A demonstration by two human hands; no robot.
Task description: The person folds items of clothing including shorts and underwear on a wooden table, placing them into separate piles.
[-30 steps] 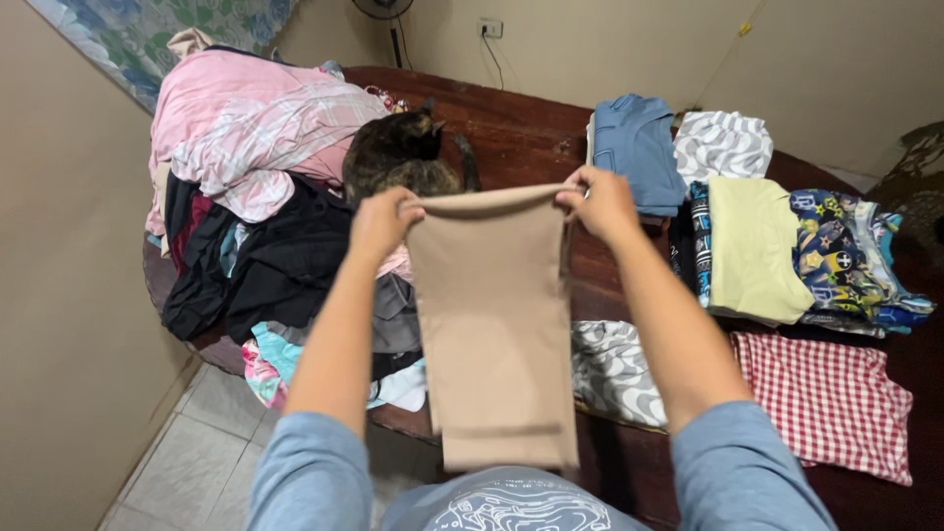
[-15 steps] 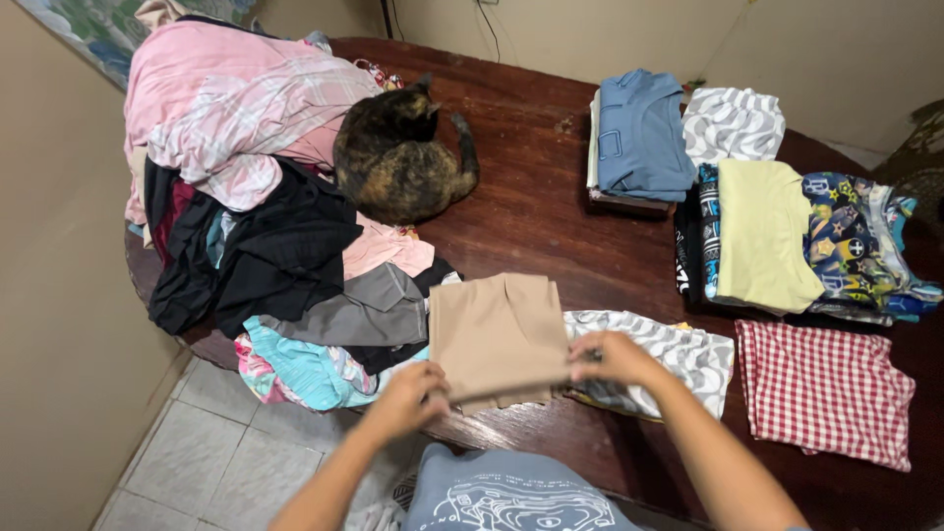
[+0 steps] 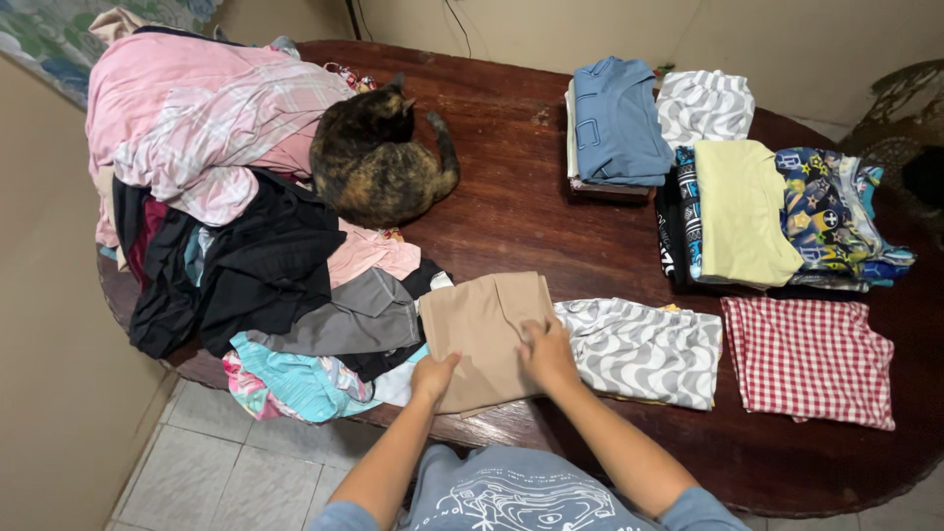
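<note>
Both hands [image 3: 492,362] now press folded tan garment [image 3: 487,334] flat.

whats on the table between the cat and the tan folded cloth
In the head view, a pink garment and a grey one spill from the pile between the cat and the tan cloth.

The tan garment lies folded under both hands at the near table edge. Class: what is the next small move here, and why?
Probably a flat press and smoothing stroke. The tan garment lies folded on the wooden table, with the left hand on its near edge and the right hand on its right side. Its near edge looks uneven, and it crowds the grey patterned cloth.
</note>
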